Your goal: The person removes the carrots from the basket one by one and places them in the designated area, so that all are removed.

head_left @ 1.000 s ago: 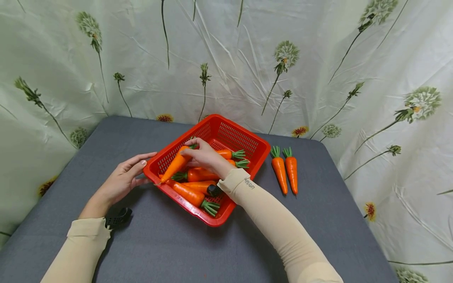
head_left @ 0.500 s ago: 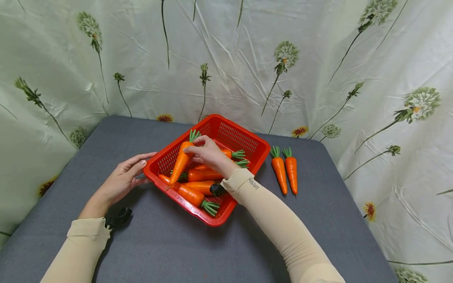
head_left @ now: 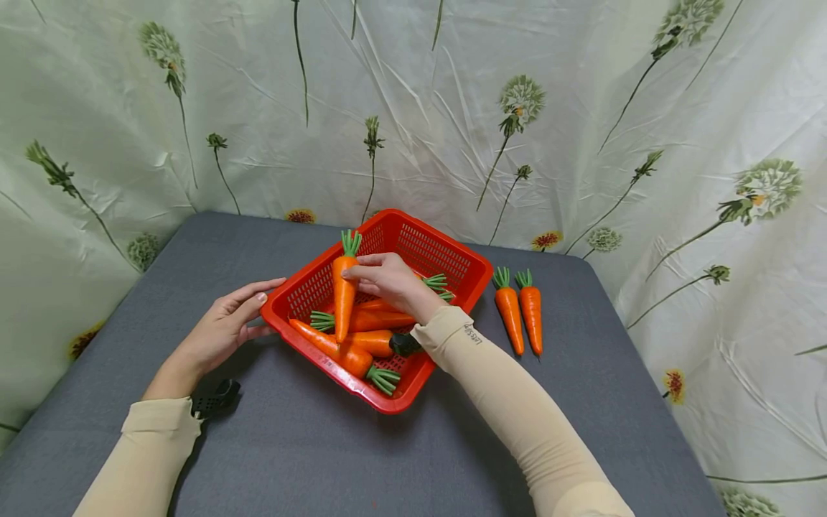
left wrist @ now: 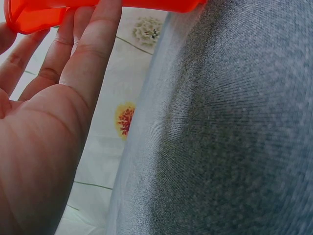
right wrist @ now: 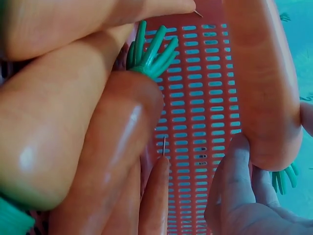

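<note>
My right hand (head_left: 394, 280) pinches an orange carrot (head_left: 344, 298) near its leafy green top, holding it nearly upright, tip down, over the red plastic basket (head_left: 478, 269). In the right wrist view the fingers (right wrist: 237, 186) press against the thick end of this carrot (right wrist: 264, 83). My left hand (head_left: 222, 327) holds the basket's left corner; in the left wrist view the thumb and fingers (left wrist: 93, 44) meet the red rim (left wrist: 161, 4). Several more carrots lie inside, among them one carrot (head_left: 355, 359) along the near wall. My right hand and wrist partly hide others.
Two carrots lie side by side on the grey table to the right of the basket, a left carrot (head_left: 509, 312) and a right carrot (head_left: 532, 312). A flower-printed curtain (head_left: 426, 108) hangs behind the grey table (head_left: 310, 459).
My right hand has lifted the carrot and swung it from a leftward slant to nearly upright, shifting it slightly right. My left hand and the basket have stayed put.
</note>
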Demonstrator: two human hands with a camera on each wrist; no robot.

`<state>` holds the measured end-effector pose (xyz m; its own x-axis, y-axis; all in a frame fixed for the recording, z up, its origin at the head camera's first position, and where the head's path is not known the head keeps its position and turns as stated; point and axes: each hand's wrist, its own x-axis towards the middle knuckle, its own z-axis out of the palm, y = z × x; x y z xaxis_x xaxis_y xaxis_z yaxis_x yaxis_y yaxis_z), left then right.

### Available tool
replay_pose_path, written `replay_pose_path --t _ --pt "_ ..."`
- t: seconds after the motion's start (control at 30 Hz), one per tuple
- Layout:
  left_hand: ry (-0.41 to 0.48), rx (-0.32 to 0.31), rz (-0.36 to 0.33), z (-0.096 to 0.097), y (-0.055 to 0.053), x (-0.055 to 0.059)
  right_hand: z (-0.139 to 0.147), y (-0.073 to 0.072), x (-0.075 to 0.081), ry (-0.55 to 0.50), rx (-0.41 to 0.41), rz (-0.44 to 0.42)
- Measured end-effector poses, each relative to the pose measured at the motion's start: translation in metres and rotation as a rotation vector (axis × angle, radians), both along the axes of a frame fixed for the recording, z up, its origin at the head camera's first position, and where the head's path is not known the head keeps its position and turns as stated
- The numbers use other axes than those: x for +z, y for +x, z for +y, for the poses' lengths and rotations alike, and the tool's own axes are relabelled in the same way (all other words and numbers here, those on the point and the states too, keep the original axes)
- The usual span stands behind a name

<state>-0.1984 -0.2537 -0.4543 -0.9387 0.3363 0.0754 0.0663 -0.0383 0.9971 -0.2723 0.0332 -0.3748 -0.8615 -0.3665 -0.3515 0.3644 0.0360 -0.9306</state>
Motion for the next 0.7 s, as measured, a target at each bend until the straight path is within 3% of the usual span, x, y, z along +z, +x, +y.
replay_pose_path --t 0.13,0.7 --pt "0.025 -0.021 0.004 0.000 0.000 -0.001 0.005 -0.002 0.000 -0.003 -0.003 0.002" --pt "-0.001 -0.003 0.000 0.000 0.000 -0.001 0.032 -0.007 0.011 0.023 -0.058 0.044"
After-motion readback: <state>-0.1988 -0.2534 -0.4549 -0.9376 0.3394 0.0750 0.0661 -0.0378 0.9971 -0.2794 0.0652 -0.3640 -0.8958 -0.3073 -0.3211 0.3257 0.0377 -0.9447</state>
